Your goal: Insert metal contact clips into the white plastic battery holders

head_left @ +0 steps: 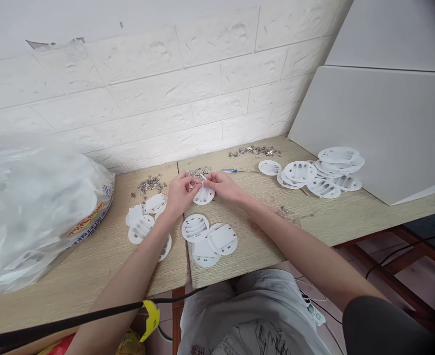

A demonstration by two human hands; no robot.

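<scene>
A round white plastic battery case lies in front of my hands, its upper edge covered by my fingers. My left hand is closed in a pinch at the case's upper left edge. From the right, my right hand pinches a small metal piece above the same case. Just behind the fingers is a pile of small metal pieces. Nearer to me, several like cases overlap on the table, and another group sits left, partly hidden by my left forearm.
A big clear plastic bag of white parts fills the left side. More metal pieces lie left, others by the wall. A screwdriver points right towards stacked cases. A grey panel stands at right. A black cable crosses low.
</scene>
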